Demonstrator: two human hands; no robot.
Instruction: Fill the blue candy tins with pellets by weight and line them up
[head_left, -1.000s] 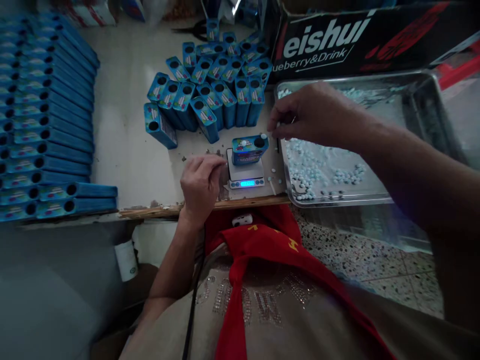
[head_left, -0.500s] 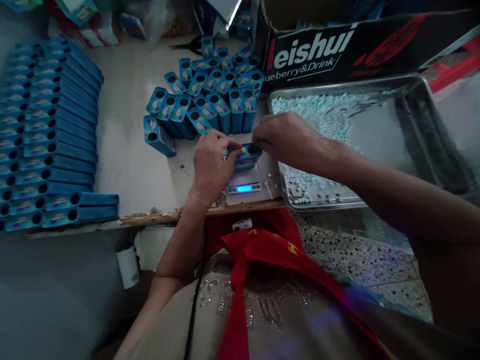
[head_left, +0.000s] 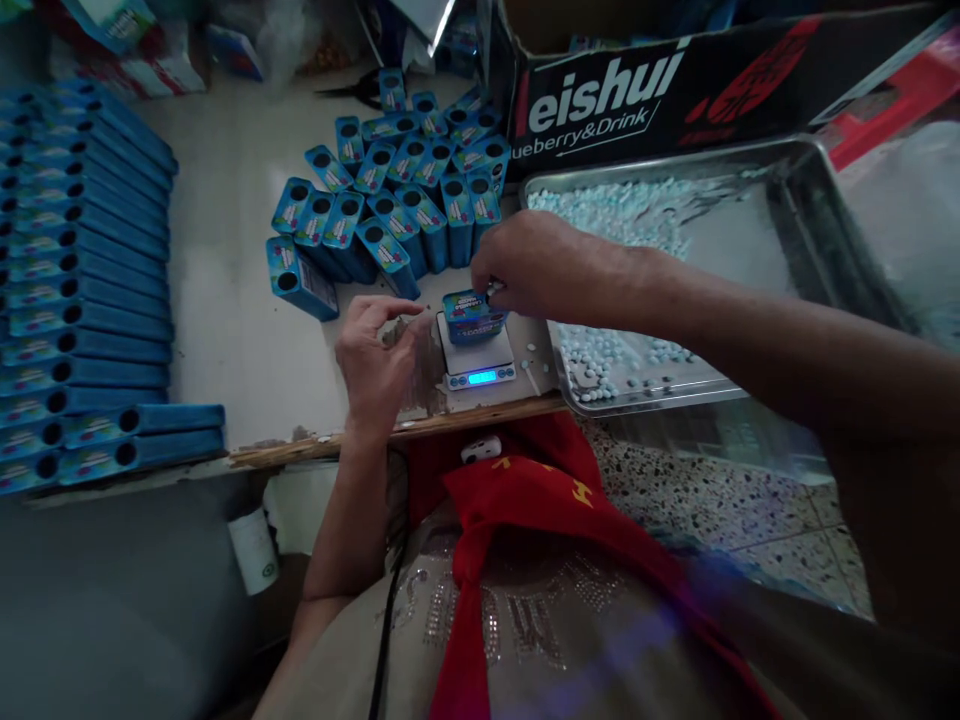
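Observation:
A small blue tin point(head_left: 474, 318) with a printed label stands on a compact digital scale point(head_left: 480, 362), whose display glows blue. My right hand point(head_left: 529, 265) is at the tin's right end, fingers pinched together over its top. Small pale candies point(head_left: 493, 288) show at those fingertips, partly hidden. Left of the scale, my left hand point(head_left: 379, 350) hovers with curved fingers, thumb and forefinger apart and nothing between them. Behind the scale, several upright blue tins point(head_left: 390, 205) stand in a cluster, round dark holes in their tops.
On the right, a metal tray point(head_left: 817, 230) holds many pale blue and white candies point(head_left: 592, 370). A black carton point(head_left: 600, 100) stands behind it. Stacked blue tins point(head_left: 97, 290) fill the left side. Scissors point(head_left: 364, 90) lie at the back; the table's wooden edge point(head_left: 300, 450) is worn.
My left hand has let go of the tin and moved left, away from the scale. My right hand stays at the tin's right end. The view has shifted slightly.

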